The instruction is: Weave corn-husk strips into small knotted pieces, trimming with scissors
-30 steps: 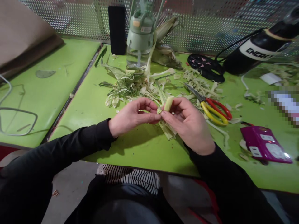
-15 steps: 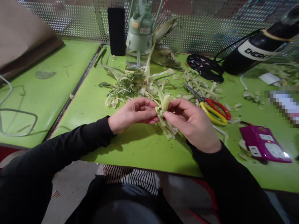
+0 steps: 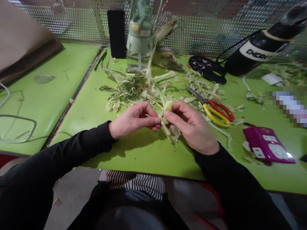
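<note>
Pale green strips of corn husk, gathered into a small tied bundle (image 3: 164, 120), are held above the front of the green table. My left hand (image 3: 136, 118) pinches the bundle's left side between thumb and fingers. From the right, my right hand (image 3: 193, 124) grips the same bundle, its thumb pressed against the folded upper piece. Loose husk ends hang below the fingers. Just behind lies a heap of husk shreds (image 3: 130, 88). Scissors (image 3: 211, 110) with one red and one yellow handle rest to the right of my right hand.
At the back stand a clear-and-green water bottle (image 3: 139, 48), a black phone (image 3: 116, 34) and a dried husk (image 3: 166, 59). Rightward are a black bottle (image 3: 255, 51), a black flat object (image 3: 207, 68) and a purple power socket (image 3: 268, 145). Brown paper (image 3: 24, 41) lies left.
My right thumb has shifted up and left onto the folded husk piece, and that piece leans slightly differently. Both hands stay on the bundle. The whole view has shifted slightly.
</note>
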Demonstrator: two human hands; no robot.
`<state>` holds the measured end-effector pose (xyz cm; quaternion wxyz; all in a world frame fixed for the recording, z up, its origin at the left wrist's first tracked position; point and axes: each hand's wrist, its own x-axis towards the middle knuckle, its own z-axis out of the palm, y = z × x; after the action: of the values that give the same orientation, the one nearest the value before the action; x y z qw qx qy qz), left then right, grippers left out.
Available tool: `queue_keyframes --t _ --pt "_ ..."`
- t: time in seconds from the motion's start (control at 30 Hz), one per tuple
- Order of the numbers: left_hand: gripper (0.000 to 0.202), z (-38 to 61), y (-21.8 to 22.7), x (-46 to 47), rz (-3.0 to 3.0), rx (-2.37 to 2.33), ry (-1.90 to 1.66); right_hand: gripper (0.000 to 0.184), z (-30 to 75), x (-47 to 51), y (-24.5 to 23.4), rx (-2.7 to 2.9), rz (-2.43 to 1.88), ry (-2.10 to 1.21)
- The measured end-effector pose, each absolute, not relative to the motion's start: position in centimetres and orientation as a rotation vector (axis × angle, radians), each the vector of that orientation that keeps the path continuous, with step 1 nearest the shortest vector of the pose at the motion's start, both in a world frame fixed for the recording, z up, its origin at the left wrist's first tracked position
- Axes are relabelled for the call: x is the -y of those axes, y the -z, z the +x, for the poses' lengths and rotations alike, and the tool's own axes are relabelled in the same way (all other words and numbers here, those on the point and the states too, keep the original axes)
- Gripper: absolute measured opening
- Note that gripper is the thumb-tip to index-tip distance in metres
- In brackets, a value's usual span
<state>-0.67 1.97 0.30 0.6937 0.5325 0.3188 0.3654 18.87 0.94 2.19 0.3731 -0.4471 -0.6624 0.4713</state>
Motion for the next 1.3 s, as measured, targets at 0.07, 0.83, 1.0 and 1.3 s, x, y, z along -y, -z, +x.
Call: queue_keyframes --t 0.07,0.83,1.0,1.3 --pt "0.026 -0.7 -0.3 -1.9 1.172 -0.678 -0.827 0.017 18.8 -0.9 -1.8 1.603 -1.103 -1.237" --pt "0.017 -1.1 -0.4 -1.9 1.059 -0.641 -0.753 0.017 20.0 -1.1 -2.4 1.642 -1.184 -0.835" --pt "0.035 -1.1 -0.7 -1.4 1.162 -0.630 -0.721 0.017 20.0 -1.1 -2.3 1.649 -1.177 -0.896" --pt "0.035 -0.5 -0.3 -1.2 1.198 -0.677 -0.737 0.004 18.7 -0.3 -1.9 1.813 -1.169 -0.806"
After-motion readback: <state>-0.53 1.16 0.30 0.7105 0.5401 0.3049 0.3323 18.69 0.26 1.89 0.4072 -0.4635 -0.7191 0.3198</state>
